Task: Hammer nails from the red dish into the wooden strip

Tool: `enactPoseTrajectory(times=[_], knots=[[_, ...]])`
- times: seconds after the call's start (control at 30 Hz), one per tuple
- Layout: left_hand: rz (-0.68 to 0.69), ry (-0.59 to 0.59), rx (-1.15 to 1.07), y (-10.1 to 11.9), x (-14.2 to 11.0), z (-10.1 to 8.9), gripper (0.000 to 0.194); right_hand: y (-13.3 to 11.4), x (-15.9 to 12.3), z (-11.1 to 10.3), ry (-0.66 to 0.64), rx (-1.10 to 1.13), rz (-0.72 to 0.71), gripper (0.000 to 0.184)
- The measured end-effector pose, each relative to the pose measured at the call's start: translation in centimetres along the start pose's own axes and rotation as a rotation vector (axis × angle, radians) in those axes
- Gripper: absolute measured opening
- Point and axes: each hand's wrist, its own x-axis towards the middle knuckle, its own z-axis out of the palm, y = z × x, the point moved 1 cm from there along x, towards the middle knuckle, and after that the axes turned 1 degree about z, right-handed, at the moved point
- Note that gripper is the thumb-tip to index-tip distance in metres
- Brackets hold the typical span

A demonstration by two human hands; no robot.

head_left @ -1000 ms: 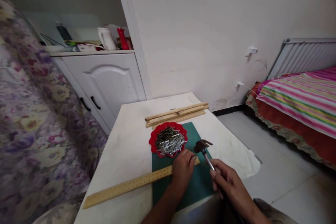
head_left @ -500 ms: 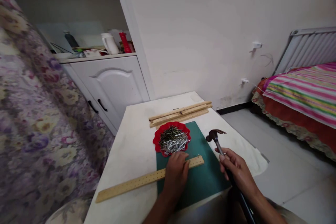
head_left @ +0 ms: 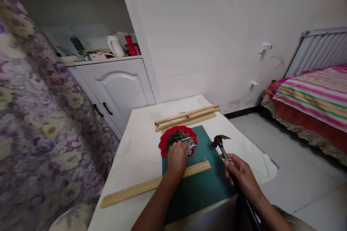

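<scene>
My left hand (head_left: 177, 157) reaches over the near edge of a red scalloped bowl (head_left: 162, 143), its fingers down among the nails (head_left: 192, 143). The fingertips are hidden behind the back of the hand. In my right hand (head_left: 240, 171) is a claw hammer (head_left: 222, 147), gripped along its shaft, head up and pointing away from me. A wooden strip (head_left: 135, 189) with rows of small dots or holes lies slantwise in front of the bowl, passing under my left wrist. Its right end rests on a green mat (head_left: 206, 187); the left end is on the white tabletop.
Several wooden strips (head_left: 187, 117) lie stacked at the back of the white table (head_left: 127, 151). A floral curtain (head_left: 54, 126) hangs at the left, beside a white cabinet (head_left: 121, 86). On the right stands a bed (head_left: 320, 90) with a striped cover.
My left hand has moved forward from the wooden strip into the bowl of nails. My right hand still holds the hammer at nearly the same place.
</scene>
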Motion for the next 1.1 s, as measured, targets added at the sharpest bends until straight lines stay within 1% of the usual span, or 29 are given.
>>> enactPoseTrajectory(times=[0.1,0.17,0.33,0.47,0.6,0.67,0.87,0.97,1.1], knots=[[-0.011,-0.071,0.065,0.1,0.3,-0.3,0.016,0.5,0.3,-0.1,-0.006,-0.005,0.0,0.033],[-0.016,-0.085,0.086,0.2,0.3,-0.5,0.019,0.6,0.4,0.0,-0.004,-0.008,-0.01,0.032],[-0.024,-0.046,0.069,0.0,-0.4,-0.8,0.022,0.3,0.3,0.1,-0.005,0.012,-0.029,0.029],[-0.035,-0.014,0.035,-0.3,-0.9,-0.4,0.019,0.1,0.3,0.2,0.004,0.008,-0.04,0.029],[-0.049,-0.014,0.034,-0.4,-0.9,-0.2,0.016,0.4,0.4,0.3,0.007,0.001,-0.042,0.029],[-0.048,-0.024,0.045,-0.4,-0.8,-0.3,0.016,0.4,0.3,0.3,0.01,0.002,-0.04,0.029],[-0.057,0.0,0.022,-0.4,-1.0,-0.8,0.017,0.4,0.3,0.6,0.018,-0.007,-0.044,0.028],[-0.035,-0.024,-0.002,-0.4,-1.1,-0.7,0.018,0.5,0.4,0.7,0.014,-0.007,-0.049,0.028],[0.008,-0.091,0.004,-0.3,-0.8,-0.7,0.017,0.7,0.7,0.9,0.009,-0.008,-0.049,0.028]])
